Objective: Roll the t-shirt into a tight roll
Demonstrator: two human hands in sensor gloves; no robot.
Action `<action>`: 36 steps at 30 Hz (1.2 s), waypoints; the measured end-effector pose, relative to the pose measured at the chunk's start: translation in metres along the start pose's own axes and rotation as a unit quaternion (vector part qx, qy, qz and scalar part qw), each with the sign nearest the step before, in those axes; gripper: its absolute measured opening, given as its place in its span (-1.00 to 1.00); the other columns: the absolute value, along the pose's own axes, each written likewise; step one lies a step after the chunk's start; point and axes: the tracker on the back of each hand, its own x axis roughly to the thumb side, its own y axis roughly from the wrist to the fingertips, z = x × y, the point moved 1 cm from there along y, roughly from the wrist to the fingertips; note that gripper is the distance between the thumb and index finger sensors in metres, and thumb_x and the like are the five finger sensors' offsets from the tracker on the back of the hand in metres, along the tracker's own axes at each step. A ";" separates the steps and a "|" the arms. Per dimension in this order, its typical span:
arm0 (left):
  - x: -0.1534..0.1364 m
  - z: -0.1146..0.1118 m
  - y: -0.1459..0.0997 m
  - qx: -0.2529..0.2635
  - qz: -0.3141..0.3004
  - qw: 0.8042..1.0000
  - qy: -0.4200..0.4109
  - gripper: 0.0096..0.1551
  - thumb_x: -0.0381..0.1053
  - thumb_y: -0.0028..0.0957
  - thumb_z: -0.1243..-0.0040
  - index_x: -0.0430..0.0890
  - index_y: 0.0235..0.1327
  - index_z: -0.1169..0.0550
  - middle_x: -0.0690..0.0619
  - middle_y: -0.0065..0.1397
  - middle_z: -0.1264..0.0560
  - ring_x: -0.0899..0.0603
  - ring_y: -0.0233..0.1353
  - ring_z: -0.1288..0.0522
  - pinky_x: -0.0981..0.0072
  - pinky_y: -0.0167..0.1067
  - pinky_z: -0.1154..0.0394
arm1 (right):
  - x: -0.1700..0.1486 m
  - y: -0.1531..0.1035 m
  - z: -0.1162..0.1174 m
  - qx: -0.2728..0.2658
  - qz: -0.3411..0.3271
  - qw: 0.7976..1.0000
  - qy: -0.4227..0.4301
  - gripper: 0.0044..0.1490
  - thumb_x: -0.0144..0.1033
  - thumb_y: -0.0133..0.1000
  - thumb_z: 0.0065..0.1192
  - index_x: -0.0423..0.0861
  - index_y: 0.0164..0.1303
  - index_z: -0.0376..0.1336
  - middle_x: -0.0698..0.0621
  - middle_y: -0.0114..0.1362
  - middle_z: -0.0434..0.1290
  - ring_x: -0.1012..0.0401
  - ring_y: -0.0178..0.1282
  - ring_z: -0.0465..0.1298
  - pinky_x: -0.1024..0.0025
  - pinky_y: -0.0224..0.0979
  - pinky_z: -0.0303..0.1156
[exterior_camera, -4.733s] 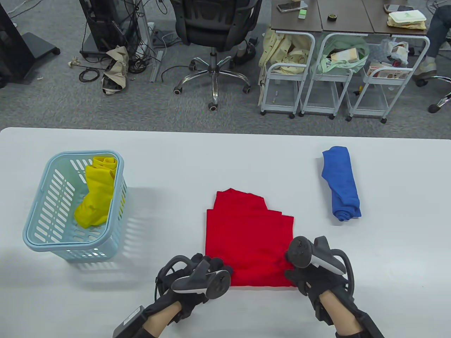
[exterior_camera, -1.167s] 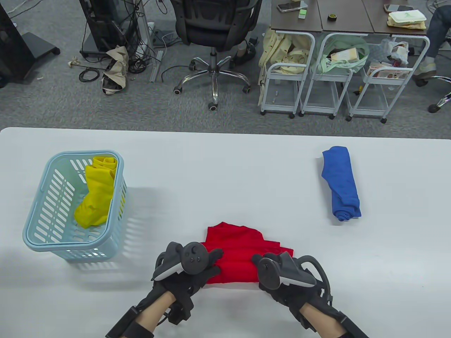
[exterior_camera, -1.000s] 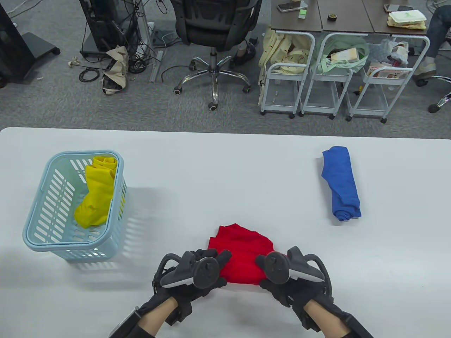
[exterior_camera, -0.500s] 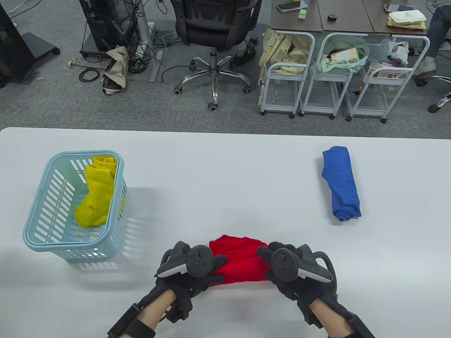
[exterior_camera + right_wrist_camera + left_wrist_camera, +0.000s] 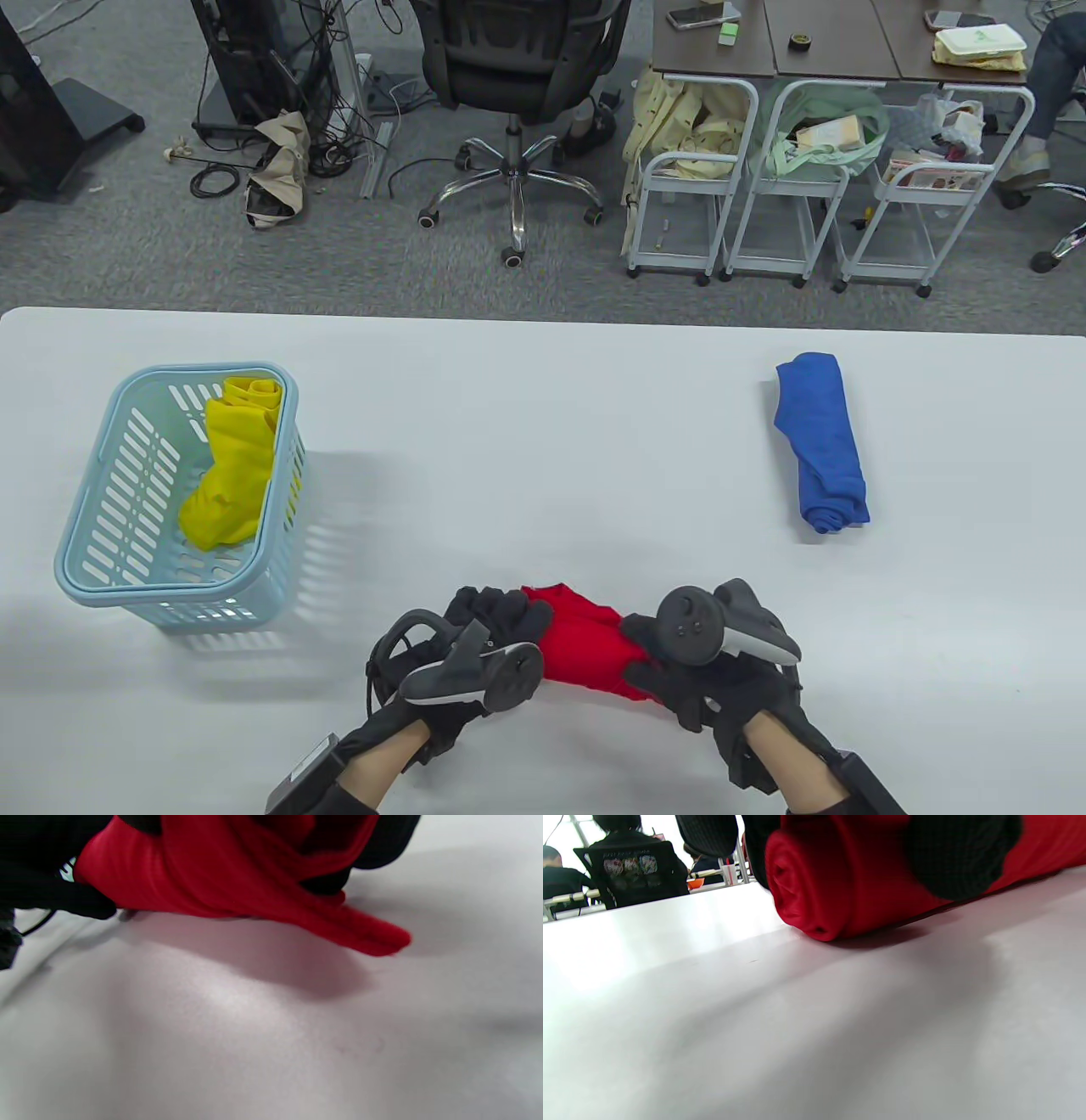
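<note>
Red cotton t-shirt [image 5: 585,649], now a short thick roll, lies near the front edge of the white table [image 5: 543,407], directly ahead of the person. Long axis runs left to right, slightly skewed, right end nearer the person.

Left end, seen in left wrist view, shows a neat spiral and rests on the table. Right end looser: in right wrist view a flap trails out onto the table.

Left hand [image 5: 484,632] wraps curled fingers [image 5: 961,853] over the left end. Right hand [image 5: 687,671] grips the right end, fingers curled round the cloth. Both equally close, one per end.

Judgement: rolling nearly done; the trailing flap wants tucking in.

Beyond: pale blue slatted plastic basket [image 5: 85,560] holding a yellow rolled garment [image 5: 229,475] to the left; blue rolled shirt [image 5: 821,446] far right.
</note>
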 end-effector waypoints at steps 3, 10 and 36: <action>-0.004 0.006 0.000 0.000 -0.004 0.998 -0.066 -0.23 0.23 0.06 -0.11 0.00 0.55 -0.35 0.01 0.44 -0.53 -0.12 0.34 -0.58 -0.15 0.45 -0.39 | 0.005 -0.005 -0.006 -0.044 0.033 0.997 -0.053 -0.11 0.10 0.31 -0.11 -0.08 0.74 -0.17 -0.20 0.63 0.14 -0.11 0.49 0.32 -0.08 0.48 0.23; -0.036 -0.004 0.006 -0.047 0.009 0.962 -0.269 -0.26 0.22 0.09 -0.07 -0.07 0.52 -0.41 -0.01 0.28 -0.65 -0.10 0.15 -0.66 -0.10 0.36 -0.48 | 0.034 -0.011 -0.005 -0.106 0.018 0.983 -0.152 -0.11 0.05 0.32 0.03 0.07 0.74 -0.23 -0.09 0.77 -0.09 -0.13 0.74 0.05 -0.20 0.62 0.01; -0.018 -0.014 0.012 -0.057 0.022 0.995 -0.074 -0.01 0.37 0.08 0.05 0.15 0.65 0.15 -0.08 0.68 -0.19 -0.23 0.56 -0.30 -0.18 0.51 -0.26 | 0.021 0.015 0.010 -0.043 0.077 0.983 -0.164 0.04 0.22 0.24 0.06 0.09 0.74 -0.31 -0.09 0.73 0.04 -0.11 0.66 0.20 -0.10 0.56 0.17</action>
